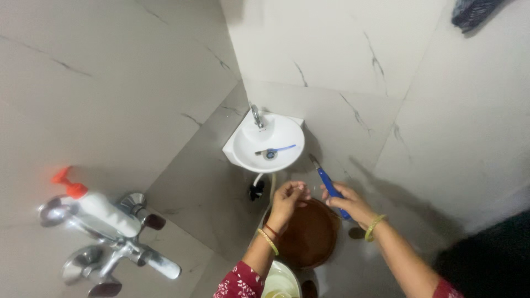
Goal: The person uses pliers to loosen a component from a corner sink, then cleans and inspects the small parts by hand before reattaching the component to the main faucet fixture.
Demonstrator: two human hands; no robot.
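— Well, what did we have from the head camera?

— We saw our right hand [349, 203] closed around a blue-handled toothbrush [329, 186], gripping the handle low down, the head end pointing up toward the wall. Our left hand [287, 200] sat just beside it, fingertips pinched together; whether it held anything small, we could not tell.

— And where was all this?

— Both hands hung over a brown round bucket [309, 234] on the floor, below the front rim of the small white corner basin [269, 143]. In that basin's bowl lay a second light-blue brush [279, 149] across the drain, and a chrome tap [257, 116] stood at its back corner.

— How did we judge the brush would handle?

— Light and stiff along the handle, we thought, probably slippery if wet, so holding it around the middle of the handle seemed the sound grip. Nothing fragile about it.

— Room to move?

— Tight, we judged. The tiled walls [331, 49] met in a corner right behind the basin, and its rim jutted out just above the hands. At the left edge, a chrome wall mixer [110, 248] with a white bottle with an orange nozzle [99, 209] resting on it stood well apart. A white pail [280, 281] sat near our left sleeve, touching or nearly touching the bucket's near rim.
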